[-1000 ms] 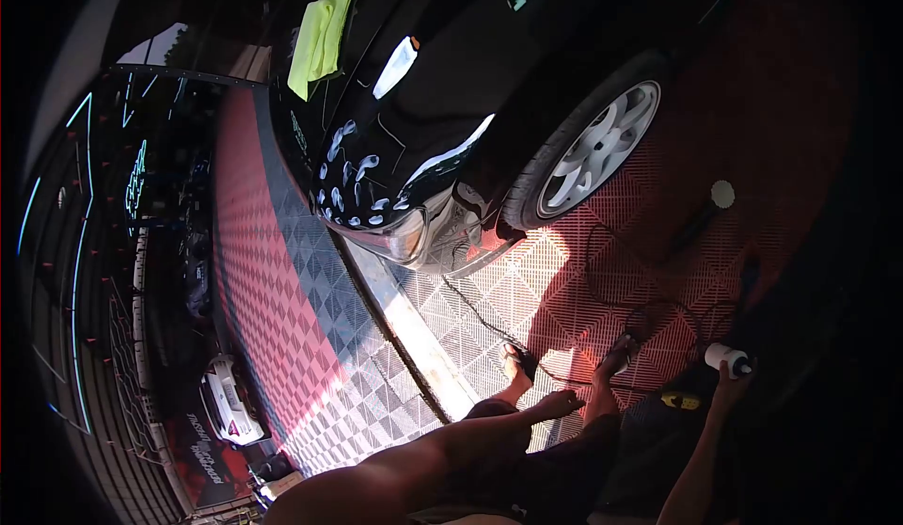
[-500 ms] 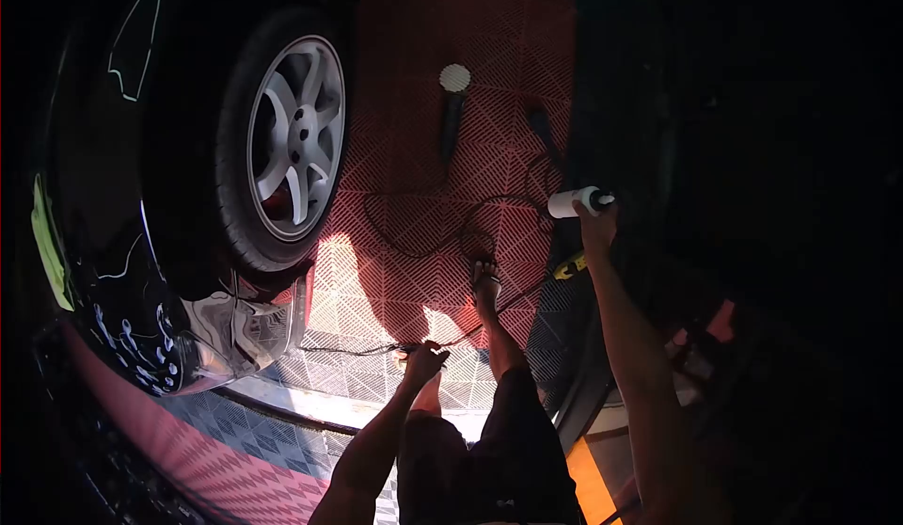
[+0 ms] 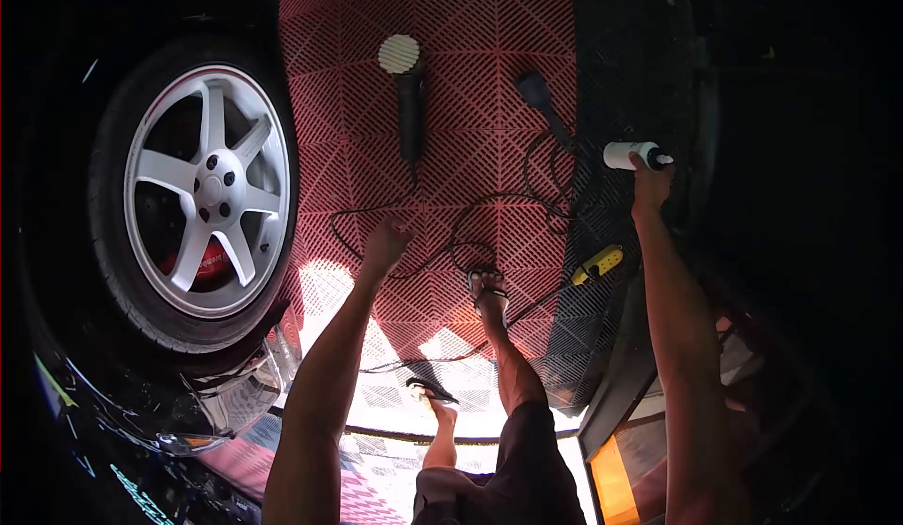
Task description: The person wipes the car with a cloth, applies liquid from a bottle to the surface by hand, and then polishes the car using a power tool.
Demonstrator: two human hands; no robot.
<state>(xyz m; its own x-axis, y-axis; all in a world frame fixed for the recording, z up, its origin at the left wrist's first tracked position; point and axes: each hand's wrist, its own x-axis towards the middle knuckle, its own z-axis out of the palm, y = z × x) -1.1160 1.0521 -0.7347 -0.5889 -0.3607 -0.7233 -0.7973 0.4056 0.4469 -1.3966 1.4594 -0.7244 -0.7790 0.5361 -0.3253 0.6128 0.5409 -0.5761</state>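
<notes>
In my right hand is a white bottle with a black cap and a pale nozzle tip, lying on its side with the tip to the right. My left hand hangs over the floor, its fingers loosely bent and apart, with nothing visible in them. Just beyond it on the floor lies a black polisher with a round, pale ridged pad. A dark power cord trails past the left hand in loops.
A car wheel with white spokes stands on the left, beside a dark bumper. Red floor tiles run ahead. Another black tool and a yellow power strip lie to the right. My sandalled foot stands near the cords.
My left hand has moved forward from low near the bumper to over the red tiles. The right hand has carried the bottle slightly right and forward. The view has shifted towards the wheel.
</notes>
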